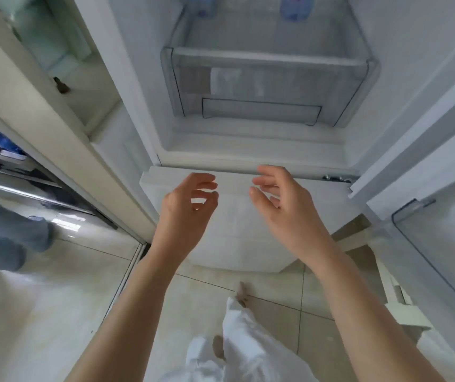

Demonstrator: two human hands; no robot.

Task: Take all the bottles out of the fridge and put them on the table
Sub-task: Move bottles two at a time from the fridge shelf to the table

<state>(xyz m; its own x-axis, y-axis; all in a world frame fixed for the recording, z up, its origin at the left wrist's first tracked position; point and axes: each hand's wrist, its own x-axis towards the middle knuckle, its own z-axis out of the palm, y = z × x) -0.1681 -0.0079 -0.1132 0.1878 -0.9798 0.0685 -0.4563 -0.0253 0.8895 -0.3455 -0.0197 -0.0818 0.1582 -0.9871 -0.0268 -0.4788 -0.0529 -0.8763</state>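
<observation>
Two bare forearms reach forward from the bottom edge, over my white trouser legs (248,351) and the pale tiled floor (55,312). My left hand (190,201) hangs with its fingers loosely curled and holds nothing; my right hand (278,194) is likewise released, its fingers relaxed and slightly bent, also holding nothing. Both hands float above the closed lower compartment (237,232) of the fridge, just short of the sill of the open upper compartment. Beyond the sill sits a clear plastic drawer (267,86); I can make out only a pale, blurred patch behind its front wall and cannot tell what it contains. Farther back, at the top edge, the lower parts of two bottles with blue labels stand on the shelf above the drawer: the left bottle (207,6) and the right bottle (294,8), well apart from each other. The open fridge door (427,161) runs along the right, with a clear door bin (441,244). At far left a second person's blue-jeaned leg (5,238) is visible.
</observation>
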